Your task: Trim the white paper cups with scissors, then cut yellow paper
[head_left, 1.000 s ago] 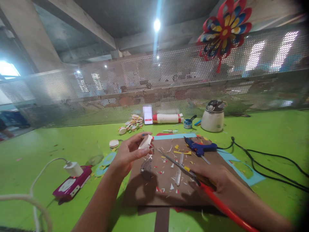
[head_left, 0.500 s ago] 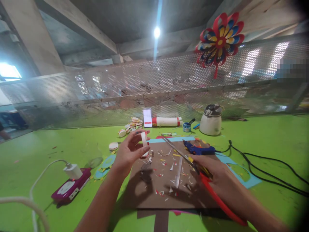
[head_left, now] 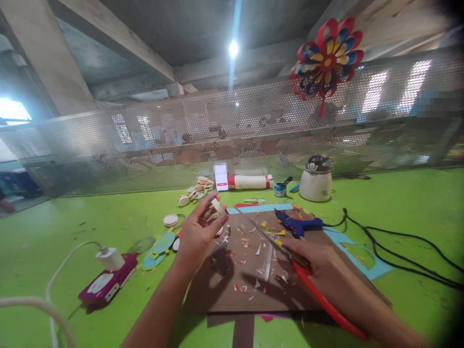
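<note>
Paper strip (head_left: 218,207) held up near far left corner of board (head_left: 246,304), left fingers (head_left: 203,208) pinching it. Right fingers (head_left: 297,248) gripping scissors (head_left: 301,274) over board. Light pinch likely avoids creasing; keep skin clear of scissors.

Scissor blades (head_left: 268,236) – metal; glue gun (head_left: 300,224) – smooth plast.

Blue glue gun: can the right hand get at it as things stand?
Probably not to grasp it: the right hand holds the red-handled scissors, though the blue glue gun lies close by.
</note>
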{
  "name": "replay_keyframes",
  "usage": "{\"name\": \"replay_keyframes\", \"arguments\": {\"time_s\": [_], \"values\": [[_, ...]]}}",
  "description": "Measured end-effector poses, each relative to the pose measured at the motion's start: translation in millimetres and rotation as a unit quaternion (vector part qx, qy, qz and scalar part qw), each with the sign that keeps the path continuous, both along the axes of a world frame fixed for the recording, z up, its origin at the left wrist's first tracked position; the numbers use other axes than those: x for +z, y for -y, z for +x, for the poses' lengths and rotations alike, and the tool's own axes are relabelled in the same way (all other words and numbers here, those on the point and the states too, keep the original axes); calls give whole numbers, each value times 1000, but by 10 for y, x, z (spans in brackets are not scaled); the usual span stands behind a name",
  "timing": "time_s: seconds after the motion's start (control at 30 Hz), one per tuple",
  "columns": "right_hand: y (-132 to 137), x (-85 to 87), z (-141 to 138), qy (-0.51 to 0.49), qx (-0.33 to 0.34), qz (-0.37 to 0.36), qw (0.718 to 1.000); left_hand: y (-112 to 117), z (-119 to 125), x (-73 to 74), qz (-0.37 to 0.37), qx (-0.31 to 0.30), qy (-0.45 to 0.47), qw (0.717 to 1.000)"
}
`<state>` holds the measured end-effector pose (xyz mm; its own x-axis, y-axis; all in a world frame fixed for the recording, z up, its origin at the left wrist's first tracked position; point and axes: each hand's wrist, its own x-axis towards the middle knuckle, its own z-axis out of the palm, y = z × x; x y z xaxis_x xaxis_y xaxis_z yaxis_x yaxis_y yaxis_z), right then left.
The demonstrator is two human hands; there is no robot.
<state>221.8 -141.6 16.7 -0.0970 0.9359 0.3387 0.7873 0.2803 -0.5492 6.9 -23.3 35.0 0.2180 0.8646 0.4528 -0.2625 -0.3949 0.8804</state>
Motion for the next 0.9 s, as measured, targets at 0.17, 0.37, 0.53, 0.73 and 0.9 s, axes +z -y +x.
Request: {"name": "replay_keyframes", "arguments": {"time_s": [0.17, 0.37, 0.53, 0.73, 0.9], "values": [[-31, -49, -27, -3, -50, 36, 998, 72, -10, 8, 4, -16, 12, 1000], [-38, -35, 26, -38, -16, 27, 999, 134, -10, 42, 27, -21, 11, 999], [37, 7, -4, -47, 50, -33, 997, 151, -50, 65, 13, -38, 7, 999], [135, 66, -33, -156, 76, -90, 981, 171, -82, 96, -38, -67, 46, 996], [165, 134, -22, -184, 171, -139, 958, 167, -86, 93, -69, -72, 56, 993]]}}
